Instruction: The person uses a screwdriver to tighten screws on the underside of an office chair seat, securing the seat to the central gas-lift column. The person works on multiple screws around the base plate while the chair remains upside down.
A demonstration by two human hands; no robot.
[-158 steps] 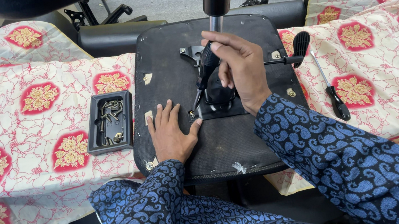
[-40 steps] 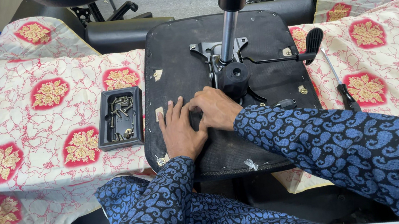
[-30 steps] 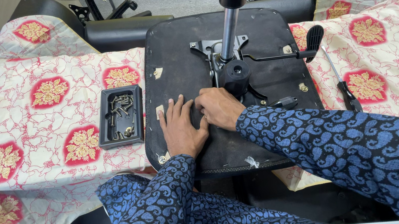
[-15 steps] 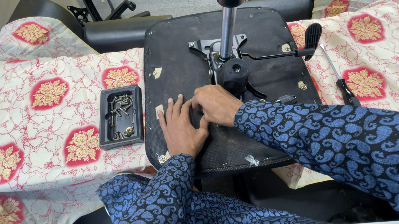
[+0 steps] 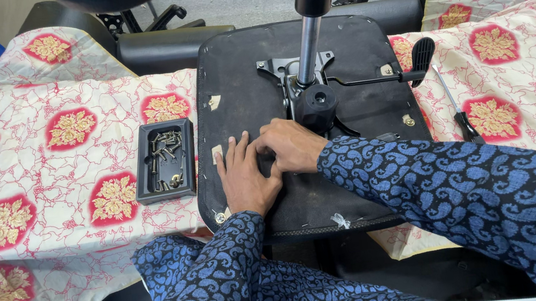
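Note:
An upturned black chair seat (image 5: 350,41) lies in front of me on a patterned cloth. A metal mechanism plate (image 5: 284,68) with a gas cylinder (image 5: 310,26) stands up from its middle, and a lever with a black paddle (image 5: 421,55) sticks out to the right. My left hand (image 5: 242,178) lies flat on the seat's near left part, fingers spread. My right hand (image 5: 292,146) rests beside it, fingers curled down onto the seat just below the mechanism hub; whether they pinch anything is hidden.
A black tray (image 5: 166,159) with several screws sits on the cloth left of the seat. A screwdriver (image 5: 458,113) lies on the cloth to the right. The white and red floral cloth (image 5: 40,168) covers the surface. Black chair parts (image 5: 155,44) lie behind.
Five seconds ago my right hand was up at the mechanism; it has come down next to my left hand. Over the last second both hands have hardly moved.

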